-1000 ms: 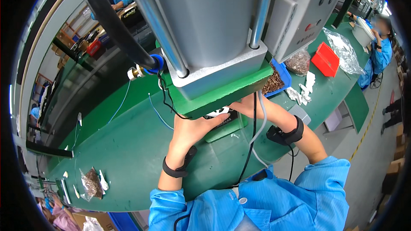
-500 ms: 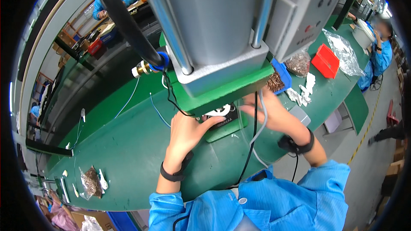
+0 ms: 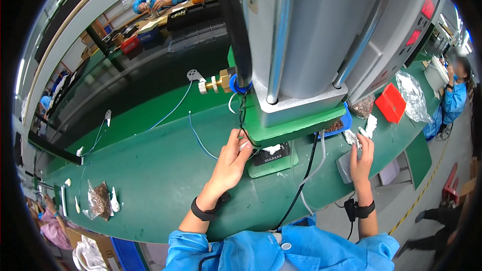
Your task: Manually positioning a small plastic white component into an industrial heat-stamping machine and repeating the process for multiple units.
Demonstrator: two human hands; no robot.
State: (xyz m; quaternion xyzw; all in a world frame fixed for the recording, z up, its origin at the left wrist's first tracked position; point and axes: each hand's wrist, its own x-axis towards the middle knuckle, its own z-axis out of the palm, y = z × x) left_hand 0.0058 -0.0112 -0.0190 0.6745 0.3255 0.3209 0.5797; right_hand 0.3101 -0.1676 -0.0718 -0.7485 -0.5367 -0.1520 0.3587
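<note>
White piece (image 3: 244, 146) sits pinched in the curled left hand (image 3: 229, 165).

The block (image 3: 271, 157) lies between left hand (image 3: 229, 166) and right hand (image 3: 361, 163).

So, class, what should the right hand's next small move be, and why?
Probably close the right hand on the nearest white piece: its extended fingers are beside it, while the left hand is by the green block.

The green plate (image 3: 301, 131) partly hides the black block (image 3: 271, 157) beneath the cropped cylinder (image 3: 316, 35).
</note>
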